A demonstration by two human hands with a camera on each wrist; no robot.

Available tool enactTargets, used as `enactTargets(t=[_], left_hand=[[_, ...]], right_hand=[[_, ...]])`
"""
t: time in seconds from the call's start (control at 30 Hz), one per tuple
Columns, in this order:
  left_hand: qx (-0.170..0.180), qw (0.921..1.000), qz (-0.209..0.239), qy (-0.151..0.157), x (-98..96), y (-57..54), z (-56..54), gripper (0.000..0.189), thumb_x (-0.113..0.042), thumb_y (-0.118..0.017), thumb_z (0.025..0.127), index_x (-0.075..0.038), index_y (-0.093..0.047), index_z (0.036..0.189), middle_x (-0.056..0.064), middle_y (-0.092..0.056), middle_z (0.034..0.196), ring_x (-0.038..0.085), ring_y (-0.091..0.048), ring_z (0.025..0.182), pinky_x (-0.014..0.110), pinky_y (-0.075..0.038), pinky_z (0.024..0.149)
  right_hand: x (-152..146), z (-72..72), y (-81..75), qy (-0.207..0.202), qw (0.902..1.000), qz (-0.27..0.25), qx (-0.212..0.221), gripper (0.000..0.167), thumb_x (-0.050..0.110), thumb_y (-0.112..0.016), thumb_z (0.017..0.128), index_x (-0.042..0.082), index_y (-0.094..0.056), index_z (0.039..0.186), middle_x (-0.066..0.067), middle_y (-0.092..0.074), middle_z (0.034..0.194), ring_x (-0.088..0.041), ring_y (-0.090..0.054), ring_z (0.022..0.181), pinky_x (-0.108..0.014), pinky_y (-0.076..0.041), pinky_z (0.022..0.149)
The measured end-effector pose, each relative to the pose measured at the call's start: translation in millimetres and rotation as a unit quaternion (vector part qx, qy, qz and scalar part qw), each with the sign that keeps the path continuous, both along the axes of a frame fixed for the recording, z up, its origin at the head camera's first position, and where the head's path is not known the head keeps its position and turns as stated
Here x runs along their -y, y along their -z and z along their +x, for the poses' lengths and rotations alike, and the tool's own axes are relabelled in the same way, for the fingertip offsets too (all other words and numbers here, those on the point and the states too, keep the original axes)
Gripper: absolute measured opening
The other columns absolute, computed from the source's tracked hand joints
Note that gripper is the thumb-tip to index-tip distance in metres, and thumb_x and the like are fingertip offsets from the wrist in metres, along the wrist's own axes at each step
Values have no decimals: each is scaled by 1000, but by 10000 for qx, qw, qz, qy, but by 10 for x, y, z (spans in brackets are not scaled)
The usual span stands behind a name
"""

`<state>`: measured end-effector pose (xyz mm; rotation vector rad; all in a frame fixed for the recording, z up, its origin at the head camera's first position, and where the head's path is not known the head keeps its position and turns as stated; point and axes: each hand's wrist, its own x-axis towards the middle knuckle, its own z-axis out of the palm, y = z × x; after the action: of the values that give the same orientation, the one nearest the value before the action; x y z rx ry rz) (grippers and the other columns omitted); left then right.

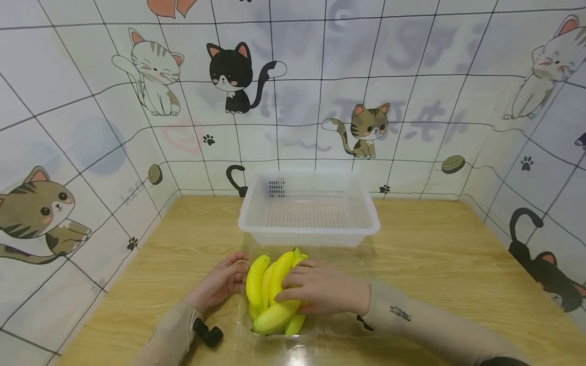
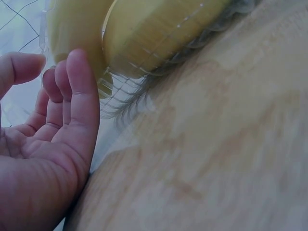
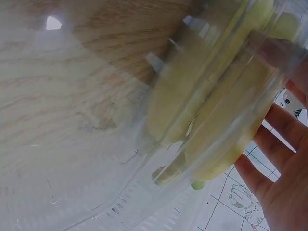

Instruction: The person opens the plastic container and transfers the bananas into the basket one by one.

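Your right hand is over the bananas, fingers touching; can't tell if that grip is grasping any. Your left hand's grip is released, loosely bent fingers by the clear container's left wall. Bananas sit piled inside, slightly left of midway between the desk's side edges. White basket behind, near the back edge.

Room over surface left and right of basket — basket stands beyond bananas, blocking straight path; wall close behind.
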<state>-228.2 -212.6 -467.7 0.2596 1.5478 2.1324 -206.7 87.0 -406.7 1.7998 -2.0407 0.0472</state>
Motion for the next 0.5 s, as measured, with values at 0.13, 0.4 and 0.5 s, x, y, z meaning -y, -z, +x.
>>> enactTargets(t=[0.13, 0.4, 0.5], left_hand=[[-10, 10000, 33, -1, -5, 4, 15, 13, -7, -43, 102, -11, -40, 114, 0, -60, 88, 11, -59, 74, 26, -52, 67], [-85, 10000, 14, 27, -11, 5, 19, 13, -8, -43, 102, -11, -40, 114, 0, -60, 89, 11, -60, 76, 26, -52, 68], [-116, 9999, 1, 30, -10, 4, 16, 13, -8, -43, 102, -11, -40, 114, -1, -60, 90, 11, -60, 76, 26, -52, 69]], right_hand=[[-2, 5, 9, -62, 10000, -48, -30, 46, 33, -82, 75, 26, -65, 117, 7, -61, 107, -12, -56, 101, -31, -42, 94], [1, 8, 5, -44, 10000, -3, -30, 47, 33, -82, 75, 26, -65, 118, 7, -61, 106, -13, -57, 101, -32, -43, 94], [6, 8, -2, -27, 10000, 17, 9, 47, 33, -82, 75, 27, -65, 118, 7, -61, 106, -13, -57, 100, -32, -43, 93]])
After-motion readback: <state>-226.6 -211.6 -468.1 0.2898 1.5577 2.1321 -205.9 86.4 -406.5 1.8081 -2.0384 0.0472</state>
